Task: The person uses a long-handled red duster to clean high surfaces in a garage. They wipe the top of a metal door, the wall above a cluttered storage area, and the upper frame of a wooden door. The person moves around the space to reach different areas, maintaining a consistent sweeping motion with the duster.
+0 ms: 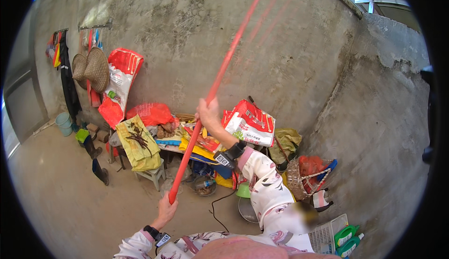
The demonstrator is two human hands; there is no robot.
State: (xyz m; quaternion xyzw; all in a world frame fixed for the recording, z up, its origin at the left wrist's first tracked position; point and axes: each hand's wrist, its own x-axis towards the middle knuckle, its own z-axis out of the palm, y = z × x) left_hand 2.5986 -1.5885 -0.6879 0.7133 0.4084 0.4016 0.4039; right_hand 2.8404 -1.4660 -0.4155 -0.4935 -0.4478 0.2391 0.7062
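A long red pole slants up across the view, with its top end near the upper edge, in front of the grey wall. My left hand grips its lower end. Farther up the shaft, my right hand is closed around it. Faint red streaks beside the upper part suggest blur or ghosting. Behind the pole stands a low table heaped with sacks, including a yellow woven sack with dark dried roots or twigs lying on it. A red and white fertilizer sack is just right of my right hand.
Two woven conical hats hang on the rough concrete wall. Rubber boots and a blue bucket are on the floor at left. At right are a wicker basket and green bottles. A black cable crosses the floor.
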